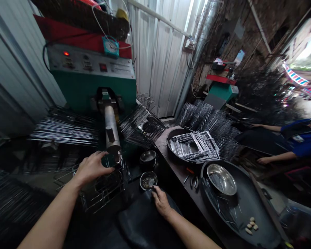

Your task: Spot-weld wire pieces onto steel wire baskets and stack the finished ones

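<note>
My left hand (93, 167) is held out with thumb and fingers apart and nothing between them. It hovers just left of the tip of the metal cylinder (111, 126) on a green machine (77, 86). Below that hand is a wire rack (102, 200), partly hidden in shadow. My right hand (161, 202) is at the near rim of a small metal bowl (148, 174) holding small bits. Its fingers are pinched together; whatever is in them is too small to make out. Another small metal bowl (148, 156) stands just behind.
Wire frames hang left (64, 133) and right (141, 124) of the cylinder. On the right are a pan of rectangular wire frames (209, 143), pliers (195, 183) and a large black tray (251, 197) with a steel bowl (223, 178). A co-worker in blue (305, 145) sits beyond.
</note>
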Action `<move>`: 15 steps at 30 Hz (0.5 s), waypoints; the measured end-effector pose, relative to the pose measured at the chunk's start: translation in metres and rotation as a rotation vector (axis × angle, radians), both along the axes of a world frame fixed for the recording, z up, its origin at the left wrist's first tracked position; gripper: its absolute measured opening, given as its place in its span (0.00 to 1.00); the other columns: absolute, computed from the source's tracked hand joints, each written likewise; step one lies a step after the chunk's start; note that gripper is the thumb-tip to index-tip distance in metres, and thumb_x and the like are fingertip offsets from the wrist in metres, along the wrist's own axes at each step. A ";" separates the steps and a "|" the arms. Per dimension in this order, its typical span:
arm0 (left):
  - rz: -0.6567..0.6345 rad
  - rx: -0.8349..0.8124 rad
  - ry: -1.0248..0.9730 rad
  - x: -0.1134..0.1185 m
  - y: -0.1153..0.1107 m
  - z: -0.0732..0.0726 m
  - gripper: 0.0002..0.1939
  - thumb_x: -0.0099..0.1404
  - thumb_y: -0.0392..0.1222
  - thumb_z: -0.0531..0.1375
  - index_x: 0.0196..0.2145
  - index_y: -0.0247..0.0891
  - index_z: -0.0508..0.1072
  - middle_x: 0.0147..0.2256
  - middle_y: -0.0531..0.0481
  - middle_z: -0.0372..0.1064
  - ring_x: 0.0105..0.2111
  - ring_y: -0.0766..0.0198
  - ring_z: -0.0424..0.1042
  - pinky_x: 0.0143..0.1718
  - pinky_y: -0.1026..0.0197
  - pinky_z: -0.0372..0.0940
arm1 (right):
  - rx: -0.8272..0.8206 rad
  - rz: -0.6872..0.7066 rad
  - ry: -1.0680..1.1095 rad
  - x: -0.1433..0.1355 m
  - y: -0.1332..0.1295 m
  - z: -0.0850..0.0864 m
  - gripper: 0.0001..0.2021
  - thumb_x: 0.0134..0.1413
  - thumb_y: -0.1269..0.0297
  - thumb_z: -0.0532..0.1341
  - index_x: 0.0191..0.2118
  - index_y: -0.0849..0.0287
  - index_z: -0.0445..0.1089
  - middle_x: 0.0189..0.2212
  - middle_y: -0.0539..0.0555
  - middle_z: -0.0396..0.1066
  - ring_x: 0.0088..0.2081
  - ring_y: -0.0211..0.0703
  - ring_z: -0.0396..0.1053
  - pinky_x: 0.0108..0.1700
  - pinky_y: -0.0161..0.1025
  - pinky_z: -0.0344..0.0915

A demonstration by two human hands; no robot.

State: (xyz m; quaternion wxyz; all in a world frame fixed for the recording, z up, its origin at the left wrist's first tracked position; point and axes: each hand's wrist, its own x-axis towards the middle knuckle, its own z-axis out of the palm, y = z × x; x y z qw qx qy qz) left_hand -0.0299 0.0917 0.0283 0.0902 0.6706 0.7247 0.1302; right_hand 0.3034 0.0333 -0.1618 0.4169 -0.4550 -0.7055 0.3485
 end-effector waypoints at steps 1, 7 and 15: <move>0.002 -0.011 0.009 0.000 0.000 0.001 0.38 0.49 0.57 0.62 0.55 0.37 0.70 0.58 0.36 0.66 0.56 0.39 0.68 0.55 0.45 0.65 | -0.005 -0.006 0.004 0.000 0.000 -0.001 0.16 0.61 0.61 0.53 0.50 0.56 0.71 0.32 0.53 0.76 0.33 0.43 0.74 0.40 0.37 0.71; 0.006 -0.087 0.040 0.014 -0.013 0.022 0.33 0.60 0.55 0.55 0.57 0.32 0.64 0.58 0.36 0.66 0.58 0.42 0.67 0.55 0.45 0.63 | -0.313 -0.217 0.235 -0.008 0.001 0.012 0.09 0.54 0.57 0.60 0.39 0.54 0.68 0.24 0.47 0.67 0.24 0.38 0.65 0.30 0.35 0.66; -0.007 -0.096 -0.023 -0.005 -0.028 0.008 0.39 0.63 0.59 0.53 0.65 0.32 0.56 0.68 0.30 0.51 0.67 0.38 0.52 0.62 0.31 0.51 | -0.846 -0.332 0.799 0.017 -0.001 0.063 0.08 0.49 0.64 0.66 0.34 0.59 0.69 0.24 0.48 0.60 0.21 0.33 0.58 0.18 0.27 0.47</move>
